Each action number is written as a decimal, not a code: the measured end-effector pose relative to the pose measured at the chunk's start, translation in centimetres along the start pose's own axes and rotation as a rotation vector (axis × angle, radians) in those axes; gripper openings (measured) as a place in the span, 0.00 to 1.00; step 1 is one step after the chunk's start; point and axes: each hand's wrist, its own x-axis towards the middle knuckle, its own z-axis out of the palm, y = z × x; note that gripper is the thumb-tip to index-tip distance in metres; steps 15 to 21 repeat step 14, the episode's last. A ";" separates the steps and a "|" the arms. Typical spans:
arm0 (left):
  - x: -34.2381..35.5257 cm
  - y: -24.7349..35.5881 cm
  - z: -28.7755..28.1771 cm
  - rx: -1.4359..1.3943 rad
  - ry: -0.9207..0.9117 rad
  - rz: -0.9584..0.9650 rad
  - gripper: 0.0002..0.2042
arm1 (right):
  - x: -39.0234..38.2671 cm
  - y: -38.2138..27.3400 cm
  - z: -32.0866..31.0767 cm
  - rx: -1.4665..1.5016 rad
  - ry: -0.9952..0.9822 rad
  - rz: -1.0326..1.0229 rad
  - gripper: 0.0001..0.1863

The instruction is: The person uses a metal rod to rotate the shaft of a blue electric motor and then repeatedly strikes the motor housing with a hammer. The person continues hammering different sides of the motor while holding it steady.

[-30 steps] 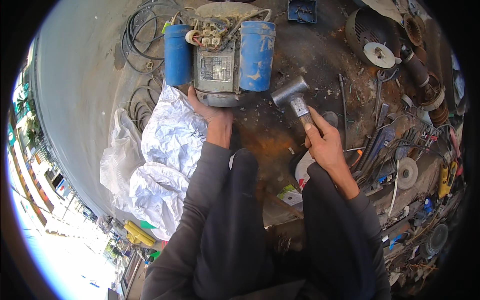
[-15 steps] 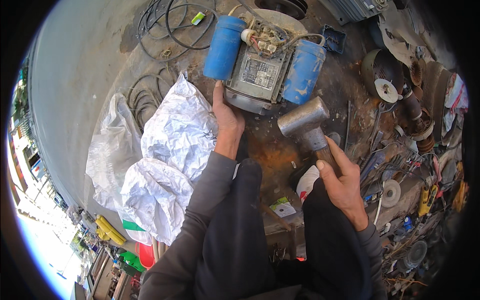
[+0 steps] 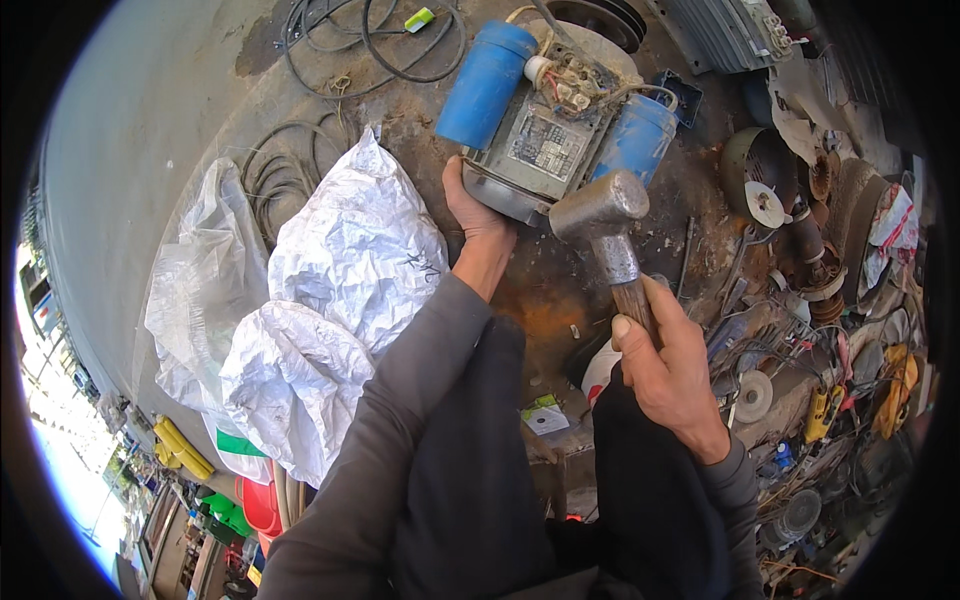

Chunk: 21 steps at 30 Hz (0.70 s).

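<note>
An electric motor (image 3: pixel 548 143) with a worn label plate lies ahead of me, a blue cylinder (image 3: pixel 487 84) on its left side and another blue cylinder (image 3: pixel 637 136) on its right. Wires and terminals sit exposed on its top. My left hand (image 3: pixel 482 222) grips the motor's near end at its left corner, thumb up on the side and the other fingers hidden underneath. In my right hand (image 3: pixel 668 370) is a hammer (image 3: pixel 603 222), held by its wooden handle. Its heavy metal head is raised in front of the motor's near right corner, overlapping it in view.
White sacks (image 3: pixel 352 245) lie left of my arm, with coiled cable (image 3: pixel 283 180) behind them. A fan-like round housing (image 3: pixel 760 165), a grinding disc (image 3: pixel 752 396) and jumbled tools and scrap crowd the right. A finned grey motor casing (image 3: pixel 715 30) stands at the far right.
The hammer has come up and left, closer to the motor, its head now overlapping the near right corner. My view has shifted slightly. The left hand stays on the motor.
</note>
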 end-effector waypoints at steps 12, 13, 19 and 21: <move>1.7 -0.4 -0.7 -0.093 0.036 -0.002 0.25 | -0.6 -5.0 -0.3 0.107 0.236 -0.059 0.24; 1.7 -0.5 -0.8 -0.094 0.023 0.004 0.25 | -0.4 -4.5 0.1 0.089 0.253 -0.084 0.24; 1.7 -0.7 -0.6 -0.102 0.007 0.005 0.25 | 0.1 -3.7 0.7 0.075 0.259 -0.069 0.25; 1.7 -0.7 -0.6 -0.102 0.007 0.005 0.25 | 0.1 -3.7 0.7 0.075 0.259 -0.069 0.25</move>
